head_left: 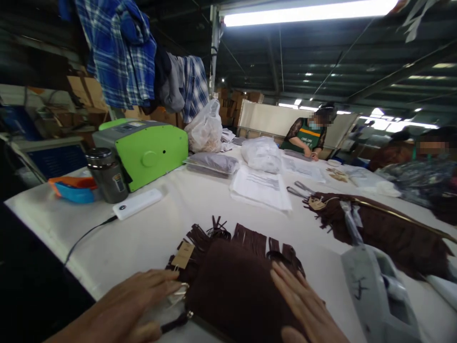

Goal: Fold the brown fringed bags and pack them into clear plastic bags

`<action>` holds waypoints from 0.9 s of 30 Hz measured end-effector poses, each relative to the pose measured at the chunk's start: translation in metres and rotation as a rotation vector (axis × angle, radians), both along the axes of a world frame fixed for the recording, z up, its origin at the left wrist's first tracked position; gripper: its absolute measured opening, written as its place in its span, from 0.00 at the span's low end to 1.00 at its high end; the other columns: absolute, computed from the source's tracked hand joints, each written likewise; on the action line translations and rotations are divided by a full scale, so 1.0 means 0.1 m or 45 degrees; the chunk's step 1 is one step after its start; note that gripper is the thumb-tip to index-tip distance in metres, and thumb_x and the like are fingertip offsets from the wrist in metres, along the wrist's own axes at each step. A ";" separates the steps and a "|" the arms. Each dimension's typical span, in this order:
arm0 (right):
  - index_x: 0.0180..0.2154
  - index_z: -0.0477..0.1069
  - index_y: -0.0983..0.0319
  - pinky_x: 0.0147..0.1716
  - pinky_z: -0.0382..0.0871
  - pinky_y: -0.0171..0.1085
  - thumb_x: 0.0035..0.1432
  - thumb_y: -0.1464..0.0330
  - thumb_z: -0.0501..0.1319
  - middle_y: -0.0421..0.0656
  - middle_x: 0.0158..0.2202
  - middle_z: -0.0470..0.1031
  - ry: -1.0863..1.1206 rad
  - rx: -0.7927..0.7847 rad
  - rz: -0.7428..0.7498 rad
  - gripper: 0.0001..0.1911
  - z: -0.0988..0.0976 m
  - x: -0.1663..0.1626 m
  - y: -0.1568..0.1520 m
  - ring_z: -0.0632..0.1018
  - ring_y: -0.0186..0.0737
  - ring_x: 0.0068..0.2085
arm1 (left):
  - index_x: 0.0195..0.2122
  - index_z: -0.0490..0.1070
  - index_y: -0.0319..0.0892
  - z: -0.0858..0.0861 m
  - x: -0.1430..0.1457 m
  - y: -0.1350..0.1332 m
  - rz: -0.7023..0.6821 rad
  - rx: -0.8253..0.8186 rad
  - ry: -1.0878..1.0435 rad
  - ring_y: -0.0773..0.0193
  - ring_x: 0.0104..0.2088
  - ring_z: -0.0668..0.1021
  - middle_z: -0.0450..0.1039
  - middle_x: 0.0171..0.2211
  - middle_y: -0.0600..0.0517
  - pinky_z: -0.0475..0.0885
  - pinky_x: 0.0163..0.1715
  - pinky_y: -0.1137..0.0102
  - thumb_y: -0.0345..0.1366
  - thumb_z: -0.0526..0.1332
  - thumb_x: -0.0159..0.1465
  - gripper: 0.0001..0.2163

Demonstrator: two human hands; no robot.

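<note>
A dark brown fringed bag (235,286) lies flat on the white table in front of me, its fringe spread along the far side. My right hand (303,305) rests with straight fingers along the bag's right edge. At the left edge, my left hand (143,300) has its fingers stretched out beside a metal clasp (180,293), thumb apart from them. A cardboard tag (183,255) lies on the fringe just beyond those fingertips. Near the left thumb, a dark zip pull (176,322) sticks out from the bag.
A grey tape dispenser (374,290) stands at right, before another brown fringed bag (385,226). Left are a green machine (153,152), a tumbler (106,176) and a cabled white power bank (137,204). Plastic-wrapped papers (262,188) lie farther back; a co-worker (309,136) works across the table.
</note>
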State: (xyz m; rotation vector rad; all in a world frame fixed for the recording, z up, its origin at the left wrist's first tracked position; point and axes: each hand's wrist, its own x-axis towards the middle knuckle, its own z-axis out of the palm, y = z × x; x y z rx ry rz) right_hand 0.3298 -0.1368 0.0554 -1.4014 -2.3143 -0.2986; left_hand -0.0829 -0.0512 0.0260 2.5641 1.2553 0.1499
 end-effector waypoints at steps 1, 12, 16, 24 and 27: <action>0.68 0.41 0.55 0.57 0.67 0.49 0.65 0.59 0.54 0.43 0.64 0.62 0.019 0.035 -0.004 0.36 0.04 -0.16 0.14 0.67 0.50 0.61 | 0.61 0.59 0.65 0.09 0.09 0.05 0.041 -0.041 0.005 0.57 0.60 0.68 0.62 0.63 0.61 0.64 0.60 0.63 0.39 0.63 0.59 0.29; 0.68 0.42 0.62 0.59 0.63 0.58 0.60 0.61 0.60 0.47 0.67 0.49 -0.302 -0.306 0.143 0.41 -0.58 -0.61 0.68 0.60 0.55 0.65 | 0.57 0.63 0.40 0.19 0.91 0.52 0.562 0.043 -0.052 0.49 0.52 0.73 0.72 0.51 0.43 0.69 0.48 0.59 0.38 0.59 0.60 0.23; 0.68 0.43 0.61 0.60 0.62 0.56 0.67 0.59 0.51 0.45 0.67 0.51 -0.250 -0.351 0.090 0.33 -0.45 -0.63 0.70 0.58 0.50 0.66 | 0.60 0.58 0.42 0.07 0.88 0.52 0.525 0.013 -0.113 0.56 0.54 0.73 0.71 0.55 0.46 0.67 0.53 0.64 0.33 0.56 0.60 0.25; 0.67 0.47 0.57 0.63 0.53 0.59 0.66 0.52 0.50 0.41 0.68 0.47 -0.213 -0.519 -0.035 0.33 -0.49 -0.79 0.76 0.54 0.52 0.67 | 0.62 0.55 0.43 0.12 0.66 0.51 0.664 0.022 -0.143 0.55 0.45 0.79 0.77 0.47 0.47 0.72 0.42 0.64 0.29 0.51 0.63 0.24; 0.67 0.48 0.57 0.64 0.51 0.59 0.66 0.52 0.50 0.42 0.68 0.48 -0.175 -0.576 -0.034 0.33 -0.49 -0.75 0.75 0.54 0.52 0.67 | 0.62 0.55 0.47 0.13 0.39 0.27 0.789 0.036 -0.115 0.52 0.40 0.81 0.78 0.42 0.49 0.71 0.37 0.61 0.32 0.49 0.65 0.23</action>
